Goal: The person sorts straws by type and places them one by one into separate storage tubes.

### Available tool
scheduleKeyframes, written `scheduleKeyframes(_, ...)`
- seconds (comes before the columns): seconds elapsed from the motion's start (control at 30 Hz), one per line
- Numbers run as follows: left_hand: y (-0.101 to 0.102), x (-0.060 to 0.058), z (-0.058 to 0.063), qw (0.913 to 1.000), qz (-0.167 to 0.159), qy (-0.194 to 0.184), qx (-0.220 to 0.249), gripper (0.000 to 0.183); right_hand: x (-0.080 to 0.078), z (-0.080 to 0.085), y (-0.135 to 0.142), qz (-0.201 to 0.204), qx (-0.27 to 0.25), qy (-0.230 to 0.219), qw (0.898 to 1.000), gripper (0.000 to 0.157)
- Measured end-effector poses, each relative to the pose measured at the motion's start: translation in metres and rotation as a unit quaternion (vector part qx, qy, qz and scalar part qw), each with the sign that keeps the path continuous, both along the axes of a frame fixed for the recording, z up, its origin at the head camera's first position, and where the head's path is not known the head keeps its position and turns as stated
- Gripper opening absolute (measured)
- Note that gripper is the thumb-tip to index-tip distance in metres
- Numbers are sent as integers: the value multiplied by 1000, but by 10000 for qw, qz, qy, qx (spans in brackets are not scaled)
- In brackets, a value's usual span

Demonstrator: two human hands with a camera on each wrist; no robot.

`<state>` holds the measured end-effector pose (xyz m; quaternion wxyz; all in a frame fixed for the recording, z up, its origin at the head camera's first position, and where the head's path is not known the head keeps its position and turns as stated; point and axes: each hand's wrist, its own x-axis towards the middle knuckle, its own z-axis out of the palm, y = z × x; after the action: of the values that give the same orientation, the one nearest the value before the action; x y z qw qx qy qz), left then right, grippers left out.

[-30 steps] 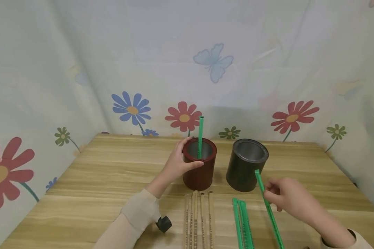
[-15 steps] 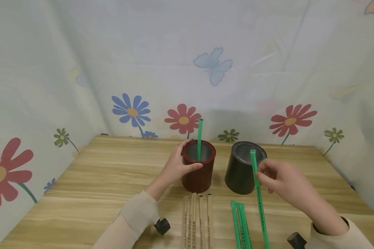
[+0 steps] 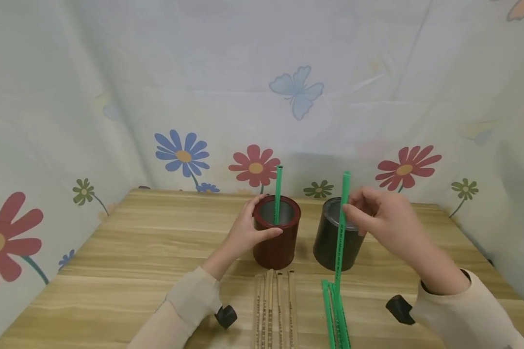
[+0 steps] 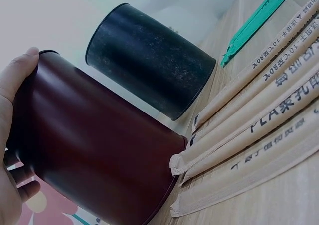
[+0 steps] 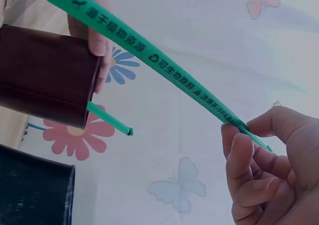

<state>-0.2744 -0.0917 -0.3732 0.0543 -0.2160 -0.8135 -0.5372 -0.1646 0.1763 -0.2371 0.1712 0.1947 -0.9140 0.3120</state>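
My left hand [image 3: 253, 229] grips the dark red can [image 3: 276, 249] near its rim, thumb along the front and fingers behind. One green paper-wrapped straw [image 3: 278, 194] stands inside that can. My right hand [image 3: 382, 218] pinches another green wrapped straw [image 5: 169, 73] near its upper end and holds it roughly upright, in front of the black can [image 3: 332, 242]. In the head view its lower end overlaps the green wrapped straws [image 3: 329, 310] on the table. The right wrist view shows thumb and fingertips [image 5: 231, 131] on the straw, which bears printed dark lettering.
Several tan paper-wrapped straws [image 3: 270, 310] lie side by side on the wooden table [image 3: 157, 252], in front of the red can. Behind the table hangs a pale cloth [image 3: 227, 87] printed with flowers and butterflies. A black wrist-worn device [image 3: 225, 316] sits at each sleeve.
My right hand has lifted the green straw up and to the left, from beside the black can to in front of it. My left hand stays on the red can.
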Motion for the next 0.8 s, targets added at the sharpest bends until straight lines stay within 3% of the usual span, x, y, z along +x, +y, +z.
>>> scheduleKeyframes(0.33,0,2,1,10000,41,-58,-24,99,-15,19,-10,-197,-285,493,9982,9)
scheduleKeyframes(0.8,0,1,1,9999,81,-6,-78,100,-52,39,-20,-309,-1373,1186,9829,17)
